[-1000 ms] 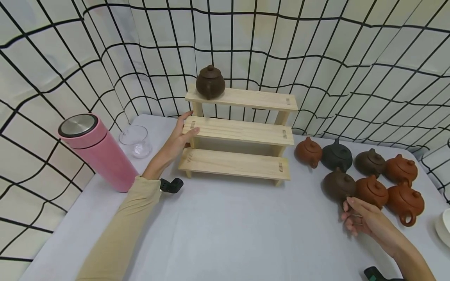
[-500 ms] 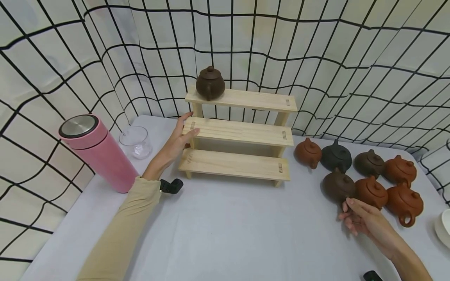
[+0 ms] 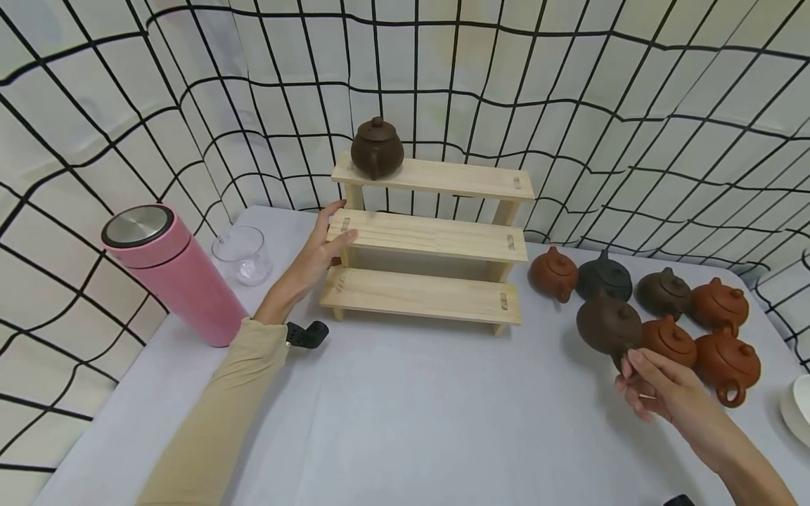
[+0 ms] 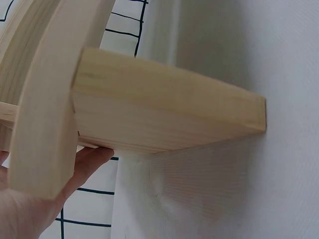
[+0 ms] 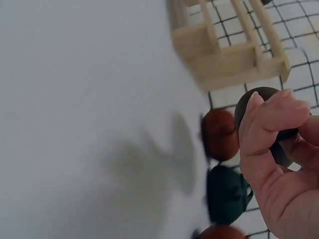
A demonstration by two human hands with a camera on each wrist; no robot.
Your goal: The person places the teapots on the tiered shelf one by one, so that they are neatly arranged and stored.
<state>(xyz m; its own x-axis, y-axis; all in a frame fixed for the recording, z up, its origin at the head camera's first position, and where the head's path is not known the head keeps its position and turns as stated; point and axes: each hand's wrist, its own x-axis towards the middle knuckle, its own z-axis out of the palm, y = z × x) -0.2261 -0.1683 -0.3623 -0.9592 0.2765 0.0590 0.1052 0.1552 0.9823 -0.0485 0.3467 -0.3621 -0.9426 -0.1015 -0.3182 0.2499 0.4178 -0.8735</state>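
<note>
My right hand [image 3: 664,397] pinches the near end of a dark brown teapot [image 3: 607,325], which is tilted and raised off the table, its shadow falling below. In the right wrist view my curled fingers hide most of that teapot [image 5: 259,97]. At the left end of a three-tier wooden shelf [image 3: 430,235], my left hand [image 3: 313,256] grips the middle board, thumb on top. The left wrist view shows its fingers behind a wooden upright [image 4: 169,99]. Another brown teapot [image 3: 377,149] stands on the top board's left end.
Several reddish teapots [image 3: 721,306], a dark grey teapot [image 3: 604,275] and an olive-brown one [image 3: 663,292] stand at the right. A pink thermos [image 3: 180,277] and a clear glass [image 3: 242,254] are at the left. A white bowl [image 3: 799,407] sits at the right edge; black wire mesh [image 3: 415,84] lies behind.
The dark brown teapot has been lifted from the table and tilted in my right hand. My left hand still grips the shelf in the same place.
</note>
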